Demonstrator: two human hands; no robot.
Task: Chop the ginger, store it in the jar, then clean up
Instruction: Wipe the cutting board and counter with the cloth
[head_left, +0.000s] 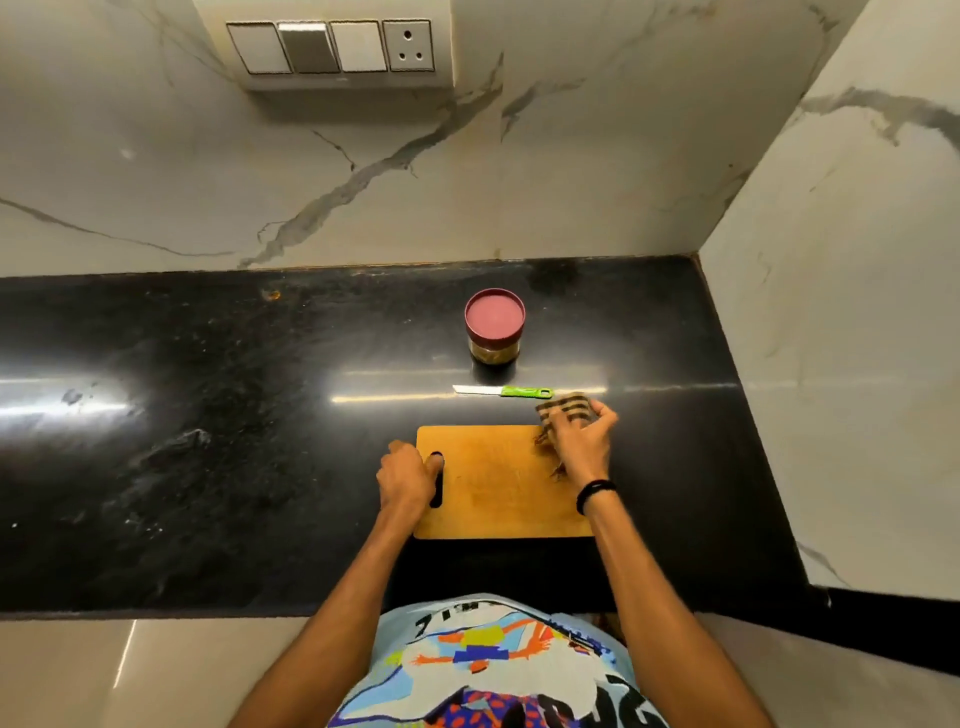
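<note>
Jar (494, 327), red lid on, stands on the black counter (208, 415) beyond the knife (503, 391), apart from both hands. Right hand (582, 441) clutches a checked cloth (563, 408) at the cutting board's (498, 493) far right corner. Left hand (408, 475) grips the board's left edge, fingers curled at the handle slot.

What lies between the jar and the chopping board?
The knife, flat on the counter, between jar and board; the head view shows it.
</note>
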